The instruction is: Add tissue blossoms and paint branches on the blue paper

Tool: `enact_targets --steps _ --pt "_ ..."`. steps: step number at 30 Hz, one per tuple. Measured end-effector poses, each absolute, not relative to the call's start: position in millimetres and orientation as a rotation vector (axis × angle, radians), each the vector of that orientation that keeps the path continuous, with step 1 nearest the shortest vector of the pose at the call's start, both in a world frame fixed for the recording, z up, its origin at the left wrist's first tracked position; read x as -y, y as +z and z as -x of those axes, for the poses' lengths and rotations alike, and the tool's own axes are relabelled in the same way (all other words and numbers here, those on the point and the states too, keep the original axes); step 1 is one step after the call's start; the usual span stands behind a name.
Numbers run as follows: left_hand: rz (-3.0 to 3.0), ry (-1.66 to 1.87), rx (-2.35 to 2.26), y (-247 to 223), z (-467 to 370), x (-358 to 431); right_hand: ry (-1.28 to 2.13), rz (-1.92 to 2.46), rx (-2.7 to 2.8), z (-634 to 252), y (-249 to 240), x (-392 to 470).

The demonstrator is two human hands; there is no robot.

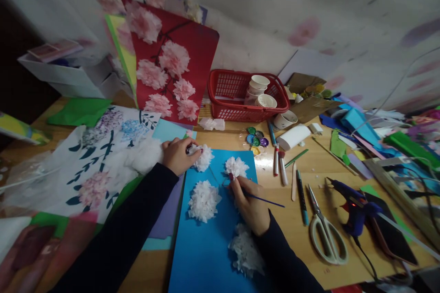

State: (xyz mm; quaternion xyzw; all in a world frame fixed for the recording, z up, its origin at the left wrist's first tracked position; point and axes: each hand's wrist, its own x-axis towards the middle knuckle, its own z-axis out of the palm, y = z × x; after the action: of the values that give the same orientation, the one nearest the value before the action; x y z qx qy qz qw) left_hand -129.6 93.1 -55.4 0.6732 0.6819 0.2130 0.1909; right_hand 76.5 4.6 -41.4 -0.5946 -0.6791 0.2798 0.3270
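Observation:
A blue sheet of card (pixel 206 256) lies on the table, with white ruffled paper flowers on it. My right hand (pixel 252 203) pinches a thin paintbrush (pixel 266 200) with a dark handle. Its fingertips are just below the upper right flower (pixel 236 166), and the brush tip is hard to make out over the card. At the card's upper left corner, my left hand (pixel 180 155) has its fingers bent together against another white flower (pixel 204 159). Whatever is between those fingers is hidden. Two more flowers are the left one (pixel 204 201) and the lower right one (pixel 245 249), partly beside my sleeve.
Small paint pots (pixel 255 139), scissors (pixel 326 233) and a glue gun (pixel 354 203) with a lit red light lie to the right. Behind stand a red basket (pixel 230 113) with paper cups and a red flower picture (pixel 202 55). A blurred hand (pixel 30 256) shows at lower left.

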Motion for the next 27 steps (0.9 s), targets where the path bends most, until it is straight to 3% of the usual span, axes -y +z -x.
enact_targets --steps 14,22,27 --pt "-1.899 0.607 -1.913 -57.7 129.9 -93.6 0.814 1.559 1.737 -78.3 -47.1 -2.7" --pt "-1.903 0.608 -1.926 -56.8 129.1 -93.2 0.629 1.566 1.749 -77.8 -51.2 -5.1" --pt "-1.905 0.605 -1.921 -56.5 129.0 -93.3 0.828 1.561 1.752 -77.8 -51.1 -3.8"
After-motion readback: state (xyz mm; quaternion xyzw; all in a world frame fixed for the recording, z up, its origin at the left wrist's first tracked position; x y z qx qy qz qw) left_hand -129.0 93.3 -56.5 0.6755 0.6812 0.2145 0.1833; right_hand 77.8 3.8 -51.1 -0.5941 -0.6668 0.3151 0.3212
